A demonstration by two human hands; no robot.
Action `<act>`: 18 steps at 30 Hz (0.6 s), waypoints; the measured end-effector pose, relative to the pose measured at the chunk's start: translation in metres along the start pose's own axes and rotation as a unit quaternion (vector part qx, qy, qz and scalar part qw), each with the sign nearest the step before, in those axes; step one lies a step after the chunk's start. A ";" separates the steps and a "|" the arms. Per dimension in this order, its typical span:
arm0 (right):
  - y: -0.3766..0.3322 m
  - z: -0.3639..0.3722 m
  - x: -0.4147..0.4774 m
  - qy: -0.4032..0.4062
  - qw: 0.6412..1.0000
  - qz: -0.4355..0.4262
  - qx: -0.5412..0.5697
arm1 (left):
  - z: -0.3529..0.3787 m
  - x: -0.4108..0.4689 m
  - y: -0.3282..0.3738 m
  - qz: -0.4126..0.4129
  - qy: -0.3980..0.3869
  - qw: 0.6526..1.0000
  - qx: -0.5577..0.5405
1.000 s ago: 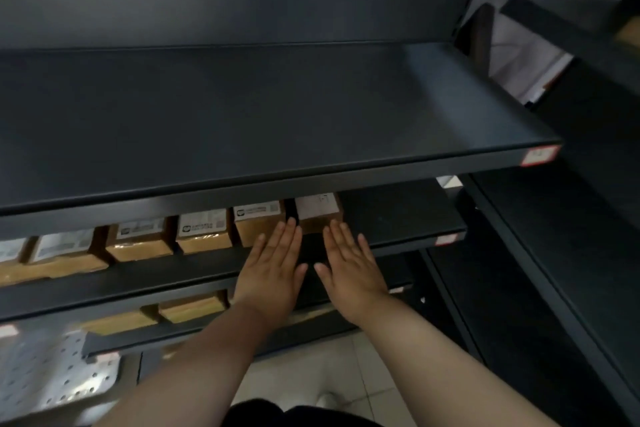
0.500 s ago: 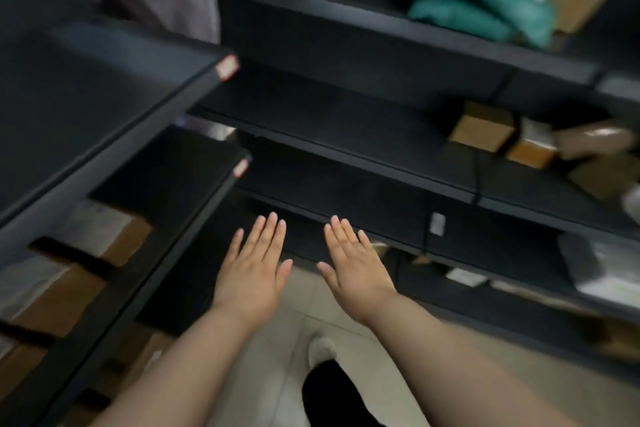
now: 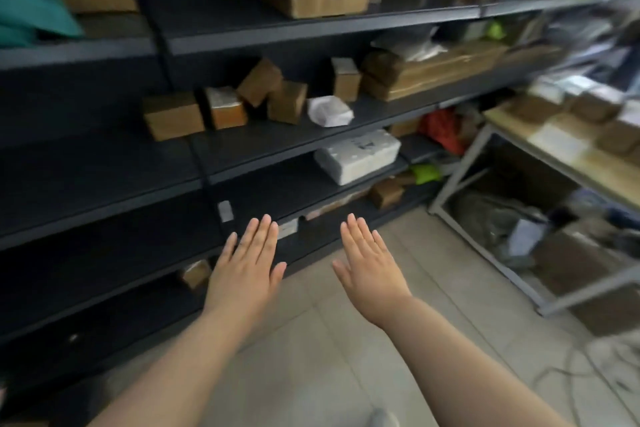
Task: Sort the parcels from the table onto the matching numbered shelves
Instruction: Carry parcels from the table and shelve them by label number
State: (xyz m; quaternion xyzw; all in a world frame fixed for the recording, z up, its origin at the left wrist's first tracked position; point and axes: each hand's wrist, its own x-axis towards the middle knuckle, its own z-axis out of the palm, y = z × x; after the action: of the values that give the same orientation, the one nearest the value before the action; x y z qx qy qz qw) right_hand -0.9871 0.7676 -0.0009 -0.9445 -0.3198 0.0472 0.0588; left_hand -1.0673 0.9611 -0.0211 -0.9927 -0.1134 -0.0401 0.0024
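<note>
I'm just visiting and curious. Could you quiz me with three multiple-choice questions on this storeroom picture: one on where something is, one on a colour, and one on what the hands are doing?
1. Where does the wooden-topped table stand?
A. right of the dark shelves
B. left of them
C. on top of them

2. What colour is the padded parcel one shelf below the small brown boxes?
A. red
B. white
C. blue

3. How are the left hand and right hand?
A. both gripping a box
B. one holding a parcel
C. both flat and empty

Answers:
1. A: its pale top shows at the right edge.
2. B: its wrap is white.
3. C: the fingers are straight above the floor tiles and hold nothing.
</note>
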 end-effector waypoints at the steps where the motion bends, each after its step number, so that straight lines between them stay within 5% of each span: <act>1: 0.028 -0.006 -0.006 0.003 1.000 0.028 0.008 | -0.001 0.017 0.025 0.018 -0.014 1.000 0.003; 11: 0.307 -0.055 -0.087 0.062 0.972 0.227 0.015 | 0.011 0.141 0.321 0.223 -0.018 0.972 -0.078; 18: 0.409 -0.046 -0.138 0.048 0.932 0.355 0.054 | 0.015 0.200 0.451 0.321 -0.023 0.942 -0.098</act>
State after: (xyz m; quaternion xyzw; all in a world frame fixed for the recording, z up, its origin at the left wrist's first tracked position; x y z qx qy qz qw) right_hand -0.8456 0.3565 -0.0059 -0.9929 0.0427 0.0370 0.1044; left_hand -0.7699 0.5670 -0.0180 -0.9725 0.2156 -0.0256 -0.0847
